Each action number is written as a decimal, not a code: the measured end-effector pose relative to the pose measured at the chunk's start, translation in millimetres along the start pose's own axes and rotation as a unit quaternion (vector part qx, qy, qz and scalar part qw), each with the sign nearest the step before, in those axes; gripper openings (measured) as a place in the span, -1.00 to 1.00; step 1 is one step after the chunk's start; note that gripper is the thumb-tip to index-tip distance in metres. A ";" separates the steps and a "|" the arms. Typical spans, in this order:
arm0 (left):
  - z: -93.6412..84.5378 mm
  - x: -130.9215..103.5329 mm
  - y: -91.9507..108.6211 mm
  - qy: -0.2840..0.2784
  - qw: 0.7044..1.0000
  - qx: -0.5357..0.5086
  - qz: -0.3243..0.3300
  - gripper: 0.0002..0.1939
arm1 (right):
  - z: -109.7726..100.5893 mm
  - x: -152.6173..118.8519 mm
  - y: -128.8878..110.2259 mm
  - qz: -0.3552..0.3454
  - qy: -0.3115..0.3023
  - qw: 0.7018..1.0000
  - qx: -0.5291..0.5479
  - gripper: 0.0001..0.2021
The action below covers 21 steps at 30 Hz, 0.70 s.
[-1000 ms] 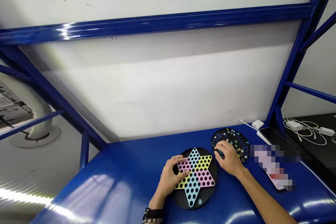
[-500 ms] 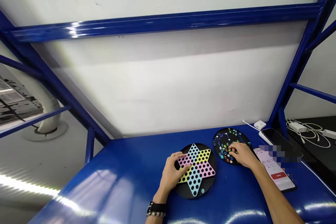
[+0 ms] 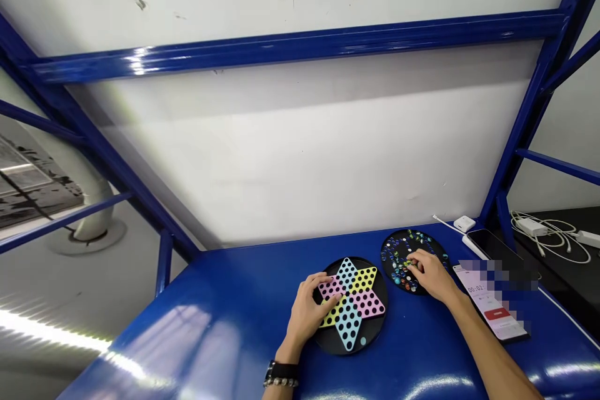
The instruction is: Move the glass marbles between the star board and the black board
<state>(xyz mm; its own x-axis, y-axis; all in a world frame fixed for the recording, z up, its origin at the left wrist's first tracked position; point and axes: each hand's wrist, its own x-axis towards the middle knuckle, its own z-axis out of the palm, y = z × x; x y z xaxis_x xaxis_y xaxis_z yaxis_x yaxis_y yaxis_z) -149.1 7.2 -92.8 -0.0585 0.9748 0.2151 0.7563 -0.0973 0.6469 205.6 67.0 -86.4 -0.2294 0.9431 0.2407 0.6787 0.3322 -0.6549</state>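
Note:
A round black board [image 3: 375,329] bears a star of pink, yellow and blue points dotted with dark holes. My left hand [image 3: 307,311] rests on the board's left side, thumb and fingers spread apart over the pink and yellow points. To the right lies a round black tray [image 3: 391,242] with many glass marbles [image 3: 397,280] in it. My right hand [image 3: 430,272] is over the tray's right part, thumb and fingertips brought together at the marbles. What sits between those fingertips is too small to make out.
A phone with a lit screen [image 3: 490,300] lies right of the tray, near a dark phone [image 3: 497,247]. White cables [image 3: 560,234] and a small white case [image 3: 464,223] are farther back. Blue metal bars [image 3: 300,50] frame the white wall behind the blue table [image 3: 244,300].
The fingers of my right hand have closed further and shifted slightly left over the marbles. My left hand keeps its place on the board. The view has tilted slightly.

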 end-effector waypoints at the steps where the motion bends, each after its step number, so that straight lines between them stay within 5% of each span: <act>1: 0.3 0.1 -0.7 0.001 1.000 0.000 -0.001 -0.59 | 2.6 -0.6 -6.1 -0.004 0.019 0.999 0.030 -0.80; 4: 0.7 0.0 -2.2 0.004 1.000 0.002 -0.001 -0.59 | 16.6 -5.5 -32.2 -0.031 0.026 0.994 0.104 -0.81; 10: -0.5 -0.6 -0.9 0.003 1.000 0.002 -0.010 -0.60 | 39.2 -16.5 -66.0 -0.088 -0.074 0.986 0.119 -0.83; 17: -0.9 -0.6 0.5 -0.008 1.000 -0.006 -0.010 -0.58 | 15.9 -7.2 -30.3 -0.012 0.040 0.999 -0.032 -0.77; 21: -0.5 -0.1 -0.8 -0.009 1.000 -0.006 -0.001 -0.58 | 13.1 -4.8 -11.0 0.019 0.013 0.991 -0.131 -0.72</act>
<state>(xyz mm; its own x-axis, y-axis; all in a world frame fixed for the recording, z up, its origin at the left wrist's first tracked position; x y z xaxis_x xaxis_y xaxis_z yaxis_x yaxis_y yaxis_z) -150.0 7.1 -93.0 -0.0487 0.9784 0.2011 0.7490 -0.0974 0.6554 190.0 59.0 -89.8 -0.1845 0.9531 0.2401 0.8455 0.2785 -0.4556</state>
